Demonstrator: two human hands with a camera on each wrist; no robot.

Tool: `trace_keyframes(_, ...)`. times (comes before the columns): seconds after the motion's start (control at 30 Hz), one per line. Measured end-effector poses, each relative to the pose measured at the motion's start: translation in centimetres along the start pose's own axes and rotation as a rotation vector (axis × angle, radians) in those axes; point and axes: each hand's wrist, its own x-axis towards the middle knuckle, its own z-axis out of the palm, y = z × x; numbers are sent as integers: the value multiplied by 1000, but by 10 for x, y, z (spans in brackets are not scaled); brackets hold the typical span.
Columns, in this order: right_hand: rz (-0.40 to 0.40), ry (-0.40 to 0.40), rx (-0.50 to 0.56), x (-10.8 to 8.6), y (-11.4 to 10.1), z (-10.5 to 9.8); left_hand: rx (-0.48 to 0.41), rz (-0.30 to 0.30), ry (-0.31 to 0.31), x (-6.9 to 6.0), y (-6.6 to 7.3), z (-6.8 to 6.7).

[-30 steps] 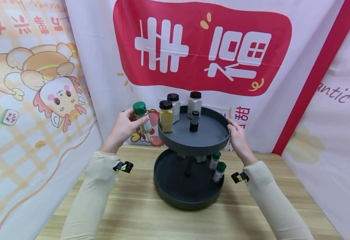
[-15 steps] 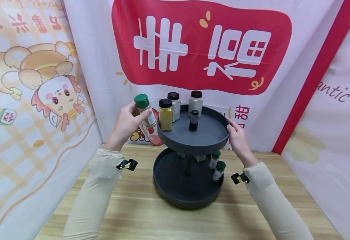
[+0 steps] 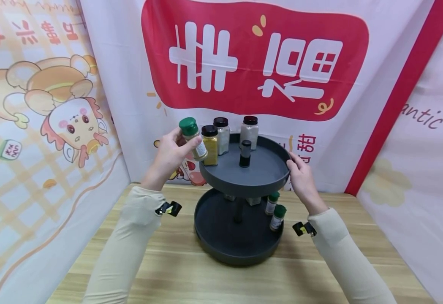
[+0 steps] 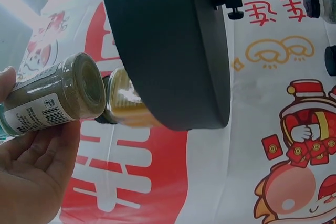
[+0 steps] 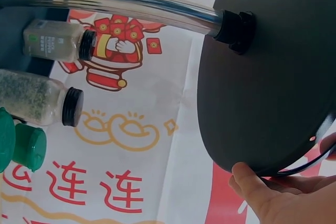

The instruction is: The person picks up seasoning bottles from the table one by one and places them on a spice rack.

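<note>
My left hand (image 3: 170, 154) grips a green-capped spice jar (image 3: 194, 139), tilted, beside the left rim of the rack's upper tray (image 3: 244, 185). In the left wrist view the jar's labelled side and round base (image 4: 92, 86) show. Close to it on the upper tray stands a yellow spice jar (image 3: 210, 147) with a black cap. Two pale black-capped jars, one a white jar (image 3: 223, 137), are behind, and the rack's post top (image 3: 245, 154) rises mid-tray. At the right rim my right hand (image 3: 303, 177) holds the tray edge between thumb and fingers.
On the lower tray (image 3: 229, 249), two green-capped jars, one a front jar (image 3: 277, 218), stand at the right. Further back are black-capped jars, including a herb jar (image 5: 29, 95). The rack stands on a wooden table (image 3: 168, 261), with printed cloth walls around.
My left hand has moved right with the green-capped jar, up to the tray's left rim, and the jar has tilted more. The right hand stays on the rim.
</note>
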Motion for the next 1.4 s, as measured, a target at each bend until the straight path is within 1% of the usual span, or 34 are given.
trace_keyframes(0.2,-17,9,2,-2,-1,1,9,10,-17,1,1,8)
trace_keyframes(0.37,-25,16,-7,-4,-3,3,14,-3,-15,2,0,13)
trace_keyframes(0.63,-33,18,-6,-6,-5,4,32,-26,-25,4,-7,17)
trace_keyframes(0.77,-40,22,-9,-6,-5,4,20,-42,-39,4,-10,19)
trace_keyframes(1.0,-24,9,4,-7,-5,3,4,-27,-67,6,-12,22)
trace_keyframes(1.4,-30,10,3,-7,-5,2,91,-57,-93,8,-17,29)
